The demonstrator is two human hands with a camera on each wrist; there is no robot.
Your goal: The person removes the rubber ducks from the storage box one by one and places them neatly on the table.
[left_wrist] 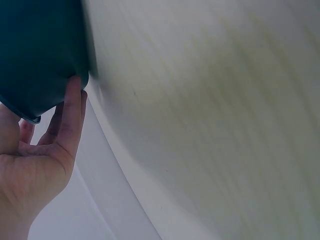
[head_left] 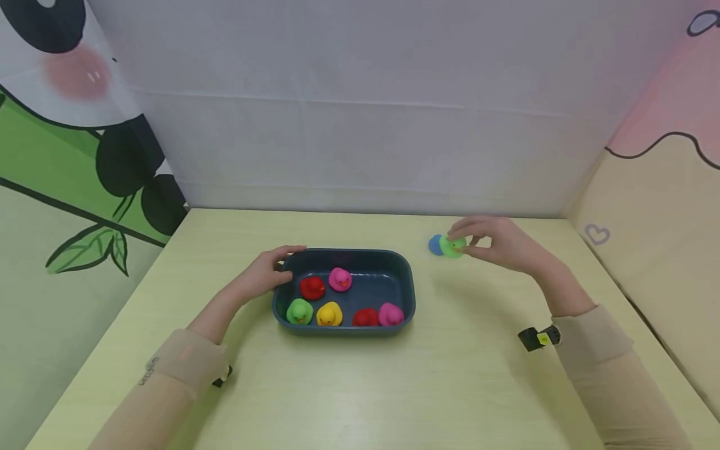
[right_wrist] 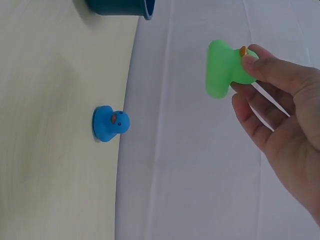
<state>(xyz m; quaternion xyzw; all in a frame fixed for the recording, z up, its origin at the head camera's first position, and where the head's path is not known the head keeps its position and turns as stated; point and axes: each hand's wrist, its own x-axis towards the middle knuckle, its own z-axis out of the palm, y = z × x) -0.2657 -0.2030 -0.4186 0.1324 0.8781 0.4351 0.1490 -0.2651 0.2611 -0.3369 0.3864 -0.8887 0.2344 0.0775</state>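
The right hand [head_left: 494, 245] pinched a green duck [head_left: 453, 248] between thumb and fingers, raised off the tabletop [head_left: 337, 387] with its base facing down. The tray [head_left: 372, 289] lay to that hand's left and a little nearer the person, its long axis running left to right, its right end towards the held duck with a gap between. The left hand [head_left: 261, 274] gripped the tray's far left corner, thumb over the rim and fingers against the outer wall, so it was the nearer hand to the tray. Six ducks [head_left: 329, 314] sat inside. A blue duck [right_wrist: 105, 124] stood on the tabletop below the held one, closer to the right hand
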